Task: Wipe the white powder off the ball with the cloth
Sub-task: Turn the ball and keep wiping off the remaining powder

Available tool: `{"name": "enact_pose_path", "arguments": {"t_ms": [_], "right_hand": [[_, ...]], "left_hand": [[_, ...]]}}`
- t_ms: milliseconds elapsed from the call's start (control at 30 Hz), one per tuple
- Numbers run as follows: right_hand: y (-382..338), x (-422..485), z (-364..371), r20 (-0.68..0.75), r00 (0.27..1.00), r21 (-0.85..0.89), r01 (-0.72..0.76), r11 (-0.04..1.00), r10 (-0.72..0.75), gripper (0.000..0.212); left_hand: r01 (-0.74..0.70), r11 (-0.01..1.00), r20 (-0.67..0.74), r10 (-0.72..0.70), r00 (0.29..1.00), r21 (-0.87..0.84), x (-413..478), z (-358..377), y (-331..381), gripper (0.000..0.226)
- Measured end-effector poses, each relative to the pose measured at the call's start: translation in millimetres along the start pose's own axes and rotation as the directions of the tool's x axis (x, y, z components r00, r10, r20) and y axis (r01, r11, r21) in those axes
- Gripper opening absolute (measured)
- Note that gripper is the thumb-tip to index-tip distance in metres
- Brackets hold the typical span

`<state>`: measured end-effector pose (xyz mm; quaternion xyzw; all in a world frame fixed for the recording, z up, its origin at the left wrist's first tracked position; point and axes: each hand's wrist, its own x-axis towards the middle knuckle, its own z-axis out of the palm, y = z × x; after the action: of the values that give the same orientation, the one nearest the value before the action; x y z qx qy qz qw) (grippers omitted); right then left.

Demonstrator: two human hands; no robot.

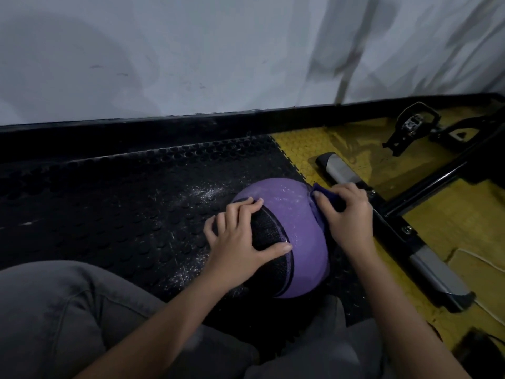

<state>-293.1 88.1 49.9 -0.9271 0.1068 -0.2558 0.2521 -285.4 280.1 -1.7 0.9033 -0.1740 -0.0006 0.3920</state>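
Observation:
A purple and black ball point(293, 236) rests on the black studded floor mat in front of my knees. Faint white specks of powder show on its purple band. My left hand point(240, 239) lies spread flat on the ball's black left side, fingers apart, pressing on it. My right hand point(347, 212) grips a dark blue cloth point(326, 196) and presses it against the ball's upper right side. Most of the cloth is hidden under the fingers.
White powder point(205, 194) is scattered on the black mat point(109, 203) left of the ball. A metal exercise-machine frame point(396, 231) runs diagonally just right of the ball on yellow matting point(451, 231), with a pedal point(415, 124) behind. A white wall point(191, 56) stands beyond.

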Motion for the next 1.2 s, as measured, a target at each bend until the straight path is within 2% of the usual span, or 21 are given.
{"name": "enact_pose_path", "arguments": {"t_ms": [100, 167, 233, 300, 367, 433, 500, 600, 667, 733, 800, 900, 967, 1067, 1167, 1200], "right_hand": [[-21.2, -21.7, 6.7, -0.013, 0.988, 0.025, 0.151, 0.988, -0.151, 0.022], [-32.8, -40.6, 12.2, 0.011, 0.940, -0.028, 0.341, 0.940, -0.341, 0.025], [-33.2, -44.9, 13.6, 0.044, 0.895, -0.056, 0.446, 0.893, -0.444, 0.026], [-26.0, -30.4, 10.1, 0.037, 0.928, -0.039, 0.373, 0.927, -0.372, 0.026], [-18.0, -10.2, 4.7, 0.027, 0.985, -0.013, 0.172, 0.985, -0.171, 0.023], [-10.6, 3.7, 4.2, 0.032, 0.999, 0.013, 0.016, 1.000, -0.017, 0.018], [-12.7, -0.9, 6.9, 0.017, 1.000, -0.010, 0.020, 1.000, -0.019, 0.020], [-28.3, -28.5, 12.4, -0.017, 0.975, -0.040, 0.222, 0.974, -0.222, 0.026], [-31.7, -44.0, 13.5, 0.027, 0.914, -0.069, 0.406, 0.911, -0.405, 0.028], [-26.4, -40.1, 7.8, 0.093, 0.877, -0.036, 0.477, 0.878, -0.472, 0.029], [-16.7, -24.8, 0.9, 0.111, 0.923, 0.005, 0.369, 0.930, -0.367, 0.032], [-3.6, 0.5, -2.4, 0.085, 0.995, 0.054, 0.049, 0.997, -0.054, 0.027], [-3.2, 0.3, 1.6, 0.061, 0.998, 0.013, -0.007, 1.000, 0.006, 0.022], [-24.0, -23.8, 7.1, 0.015, 0.989, -0.020, 0.146, 0.989, -0.146, 0.026], [-32.3, -45.2, 10.7, 0.060, 0.907, -0.093, 0.421, 0.902, -0.417, 0.030], [-30.7, -41.9, 9.0, 0.088, 0.885, -0.092, 0.465, 0.881, -0.458, 0.031]], "left_hand": [[0.032, 0.999, -0.033, -0.032, 0.999, -0.001, -0.9, 0.4, -0.3, 0.103], [0.040, 0.999, -0.040, -0.039, 0.998, 0.016, -1.8, -0.2, -1.0, 0.102], [0.027, 0.999, -0.030, -0.026, 0.999, 0.031, -2.5, -0.7, -1.6, 0.101], [0.015, 1.000, -0.017, -0.015, 1.000, 0.028, -2.2, -0.6, -1.0, 0.102], [0.001, 1.000, -0.001, -0.001, 1.000, 0.016, -1.7, -0.7, 0.3, 0.102], [-0.003, 1.000, 0.004, 0.003, 1.000, 0.018, -0.8, -0.2, 1.2, 0.102], [0.010, 1.000, -0.005, -0.010, 1.000, 0.028, 0.1, 0.7, 0.5, 0.103], [0.033, 0.999, -0.021, -0.033, 0.999, 0.023, -0.9, 0.3, -0.6, 0.104], [0.035, 0.999, -0.023, -0.034, 0.999, 0.035, -2.5, -0.4, -1.0, 0.103], [0.024, 0.999, -0.025, -0.023, 0.999, 0.045, -4.0, 0.4, -0.9, 0.102], [0.012, 0.999, -0.028, -0.011, 1.000, 0.040, -4.8, 1.0, 0.7, 0.102], [0.005, 0.999, -0.022, -0.004, 1.000, 0.033, -4.5, 1.2, 2.9, 0.104], [0.011, 0.999, -0.017, -0.010, 1.000, 0.045, -3.3, 1.6, 3.3, 0.105], [0.034, 0.998, -0.038, -0.032, 0.999, 0.050, -2.5, 2.5, 1.6, 0.106], [0.041, 0.996, -0.039, -0.038, 0.999, 0.076, -4.1, 2.5, 1.1, 0.103], [0.037, 0.996, -0.039, -0.034, 0.999, 0.079, -4.3, 2.6, 1.5, 0.103]]}}
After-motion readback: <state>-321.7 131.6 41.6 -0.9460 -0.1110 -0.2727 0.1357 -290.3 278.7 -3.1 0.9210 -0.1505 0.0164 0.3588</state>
